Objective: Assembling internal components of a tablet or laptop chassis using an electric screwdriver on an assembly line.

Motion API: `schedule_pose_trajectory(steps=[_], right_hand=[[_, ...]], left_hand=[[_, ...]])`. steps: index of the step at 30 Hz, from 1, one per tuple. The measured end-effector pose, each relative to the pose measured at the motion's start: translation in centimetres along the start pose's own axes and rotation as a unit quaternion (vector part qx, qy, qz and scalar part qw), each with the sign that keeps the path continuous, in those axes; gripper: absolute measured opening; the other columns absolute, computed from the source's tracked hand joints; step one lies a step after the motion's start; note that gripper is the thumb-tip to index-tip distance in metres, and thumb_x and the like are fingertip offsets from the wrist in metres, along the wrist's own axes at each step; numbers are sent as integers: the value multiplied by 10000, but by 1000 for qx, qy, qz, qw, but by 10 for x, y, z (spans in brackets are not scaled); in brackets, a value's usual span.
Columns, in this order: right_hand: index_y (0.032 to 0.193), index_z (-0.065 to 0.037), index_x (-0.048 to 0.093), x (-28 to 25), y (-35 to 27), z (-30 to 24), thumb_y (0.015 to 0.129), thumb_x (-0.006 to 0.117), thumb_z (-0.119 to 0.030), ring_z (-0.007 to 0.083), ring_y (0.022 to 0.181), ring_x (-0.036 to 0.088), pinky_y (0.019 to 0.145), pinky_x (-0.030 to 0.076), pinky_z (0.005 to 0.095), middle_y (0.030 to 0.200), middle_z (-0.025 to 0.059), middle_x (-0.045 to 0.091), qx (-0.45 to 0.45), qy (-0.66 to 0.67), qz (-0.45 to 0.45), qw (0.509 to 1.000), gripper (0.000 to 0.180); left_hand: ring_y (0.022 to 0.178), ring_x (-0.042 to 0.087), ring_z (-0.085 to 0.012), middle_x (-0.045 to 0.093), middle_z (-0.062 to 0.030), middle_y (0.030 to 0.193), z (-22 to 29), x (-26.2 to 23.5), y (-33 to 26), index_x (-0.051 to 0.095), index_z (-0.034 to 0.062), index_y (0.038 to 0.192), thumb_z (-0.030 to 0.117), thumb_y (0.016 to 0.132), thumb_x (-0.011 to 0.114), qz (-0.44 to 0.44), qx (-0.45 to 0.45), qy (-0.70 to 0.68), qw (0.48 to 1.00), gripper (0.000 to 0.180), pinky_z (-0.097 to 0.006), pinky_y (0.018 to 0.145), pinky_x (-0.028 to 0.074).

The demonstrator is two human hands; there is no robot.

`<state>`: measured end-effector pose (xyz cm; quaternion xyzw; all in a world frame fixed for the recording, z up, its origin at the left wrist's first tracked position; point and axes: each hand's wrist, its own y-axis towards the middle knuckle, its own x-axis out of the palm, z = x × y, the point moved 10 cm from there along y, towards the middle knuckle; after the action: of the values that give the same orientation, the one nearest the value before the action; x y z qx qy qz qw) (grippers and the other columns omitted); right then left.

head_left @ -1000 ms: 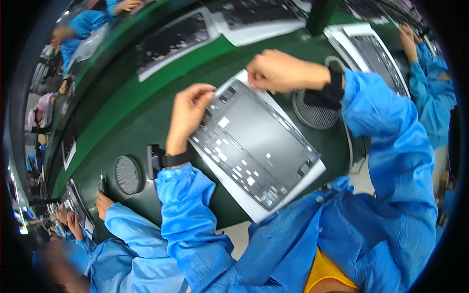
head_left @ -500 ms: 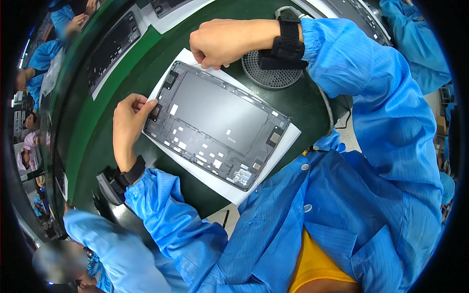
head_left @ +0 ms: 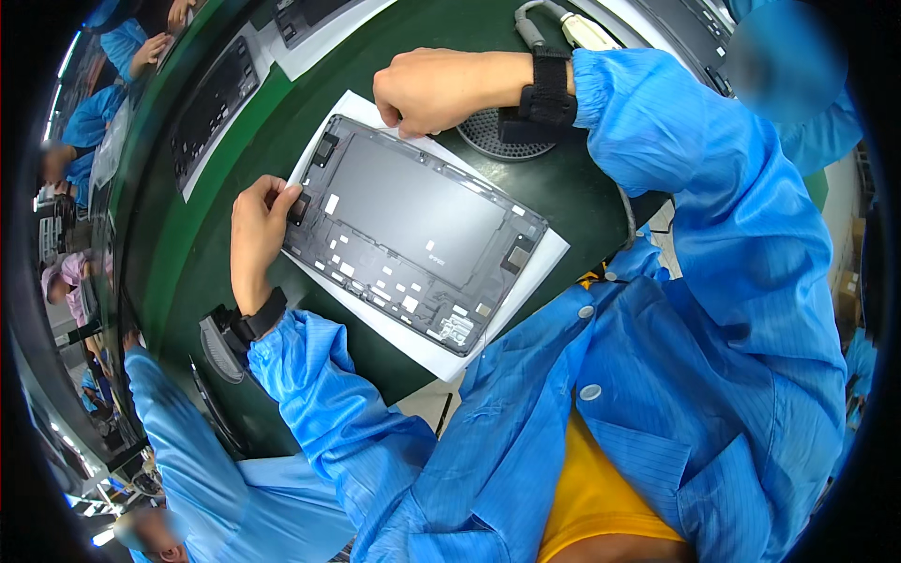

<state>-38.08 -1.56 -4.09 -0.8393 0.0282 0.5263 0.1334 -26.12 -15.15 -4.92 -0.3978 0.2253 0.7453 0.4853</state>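
Observation:
A dark grey tablet housing (head_left: 404, 206), its inner side up, lies aslant on a white sheet (head_left: 556, 250) on the green table. Small white pads and black parts dot its frame. At the housing's left end my left hand (head_left: 255, 230) is closed on the edge, thumb on top by a black corner part. My right hand (head_left: 427, 89) is bent over the far edge, fingers pinched close to the rim. Whatever they pinch is hidden or too small to name. Black bands wrap both wrists.
Behind my right wrist sits a round dark grey perforated disc (head_left: 497, 136). A grey cable with a pale connector (head_left: 587, 33) lies beyond it. More tablet housings (head_left: 216, 108) rest on white sheets at the far left. Co-workers in blue (head_left: 221, 460) are close on both sides.
Both hands stay at the housing's edges. My right hand has shifted slightly along the far rim, fingers still pinched. The whole view has moved a little, and a co-worker's head has come in at upper right.

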Motion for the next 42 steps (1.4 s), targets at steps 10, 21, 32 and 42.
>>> schedule_pose_trajectory(steps=[10, 21, 32, 42], right_hand=[[779, 0, 644, -8, -3, 2, 682, 598, -83, 242, 657, 639, 616, 492, 324, 658, 116, 640, -11, 26, 19, 999, 135], [799, 20, 630, -50, -20, -2, 808, 579, -102, 76, 500, 564, 482, 465, 203, 623, 50, 614, 10, 271, 98, 958, 133], [858, 18, 622, -87, -55, 1, 830, 604, -157, 61, 557, 549, 497, 457, 192, 684, 39, 616, 70, 309, 100, 943, 178], [864, 8, 622, -129, -137, 46, 828, 627, -170, 55, 548, 535, 471, 432, 181, 680, 25, 606, 117, 355, 190, 908, 182]], left_hand=[[564, 489, -73, 578, -38, 623, -8, 4, 6, 546, -20, 764, 76, 824, 583, -10, 12, -100, 995, 119, -223, 516, 377], [642, 509, -62, 588, -22, 696, -22, 8, 3, 570, -25, 866, 84, 842, 579, -22, 12, -234, 972, 111, -211, 559, 395], [755, 550, -73, 614, -47, 843, -22, -5, 2, 573, -39, 962, 67, 843, 571, -42, 11, -296, 954, 160, -212, 681, 447], [660, 518, -140, 585, -72, 732, 7, -18, -7, 600, 1, 894, 77, 619, 748, 18, 51, -112, 992, 322, -281, 623, 438]])
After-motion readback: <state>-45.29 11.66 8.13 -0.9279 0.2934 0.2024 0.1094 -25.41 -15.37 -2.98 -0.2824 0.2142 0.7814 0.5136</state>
